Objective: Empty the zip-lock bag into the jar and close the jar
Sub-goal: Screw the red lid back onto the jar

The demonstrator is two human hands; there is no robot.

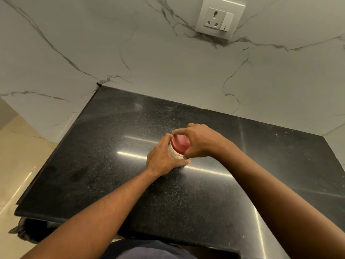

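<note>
head view: my left hand [164,156] grips the jar [175,153] on the bench [93,146]; my right hand [197,142] fingers curl round its red lid [180,143].

We see a polished black speckled granite tabletop [104,156] against a white grey-veined marble wall [149,58] with a white socket-and-switch plate [221,17]; beige glossy floor [16,165] lies left.

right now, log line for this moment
left grip holds jar | right grip holds red lid | jar on counter | bag not in view

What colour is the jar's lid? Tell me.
The lid is red; the head view shows it best.
</note>
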